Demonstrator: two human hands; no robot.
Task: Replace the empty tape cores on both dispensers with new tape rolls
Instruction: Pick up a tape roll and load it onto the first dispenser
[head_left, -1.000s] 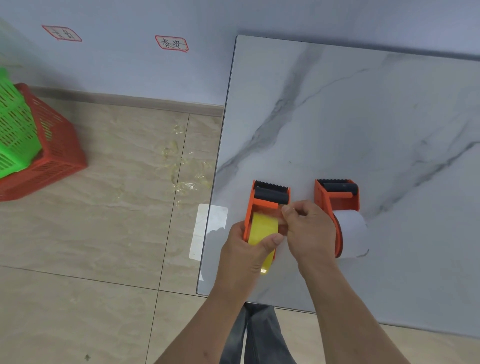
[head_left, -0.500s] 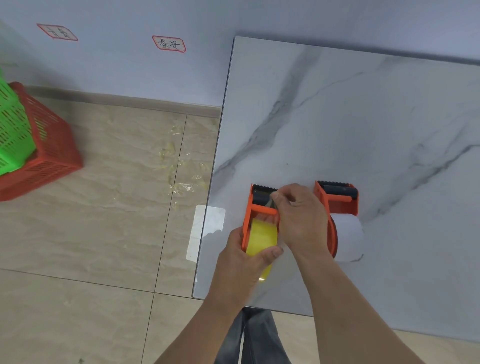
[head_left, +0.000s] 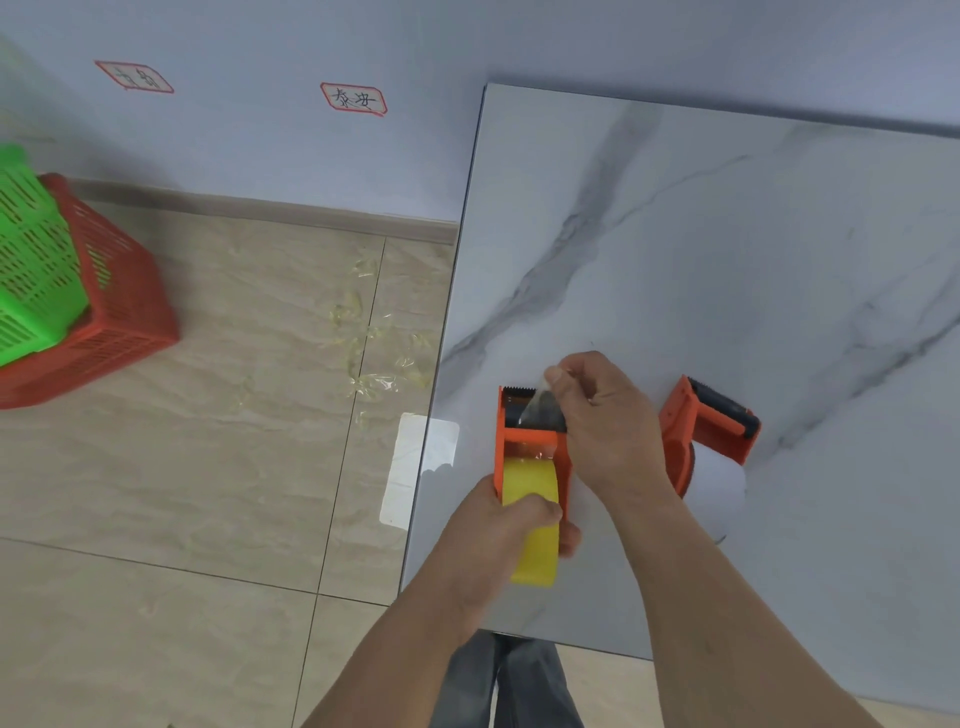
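Note:
An orange tape dispenser (head_left: 506, 436) with a yellow tape roll (head_left: 535, 525) in it stands near the marble table's front left corner. My left hand (head_left: 498, 535) grips the roll and the dispenser's rear. My right hand (head_left: 602, 421) pinches the clear tape end (head_left: 540, 402) between thumb and finger, holding it over the black roller near the toothed blade. A second orange dispenser (head_left: 711, 421) with a white roll (head_left: 719, 491) lies on the table just right of my right hand.
The marble table (head_left: 727, 260) stretches away to the right and back. Its left edge drops to a tiled floor with crumpled tape scraps (head_left: 374, 358). A red basket (head_left: 119, 322) holding a green basket (head_left: 31, 270) sits at the far left by the wall.
My right hand has drawn the tape end forward from the roll up over the roller toward the blade. The left hand has kept its grip on the roll and dispenser.

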